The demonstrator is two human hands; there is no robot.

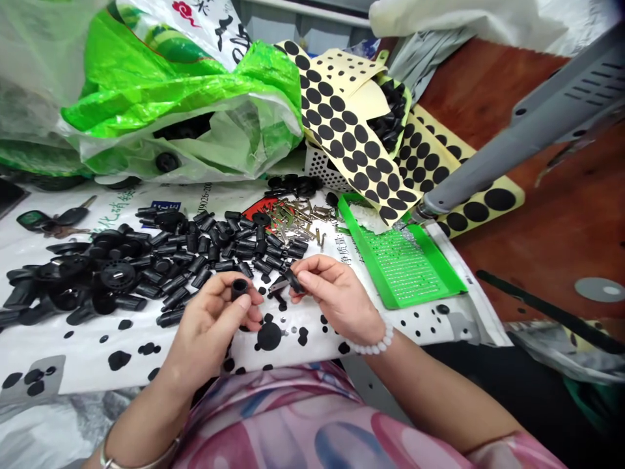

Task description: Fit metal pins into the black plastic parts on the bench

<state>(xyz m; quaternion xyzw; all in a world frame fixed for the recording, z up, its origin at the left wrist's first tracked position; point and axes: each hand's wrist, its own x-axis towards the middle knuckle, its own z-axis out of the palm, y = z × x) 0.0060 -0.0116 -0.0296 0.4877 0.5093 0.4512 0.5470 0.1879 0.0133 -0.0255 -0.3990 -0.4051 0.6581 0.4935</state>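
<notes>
The lower part of a hollow black cylinder is concealed by the fingers of the left hand, and the exact shape of a small black piece cannot be made out. The heap of black parts is cut off at the left edge. The cylinder is gripped in the left hand's curled fingers, open end exposed; the piece is pinched between right hand thumb and fingertips, just beside it, well apart from the green tray.
</notes>
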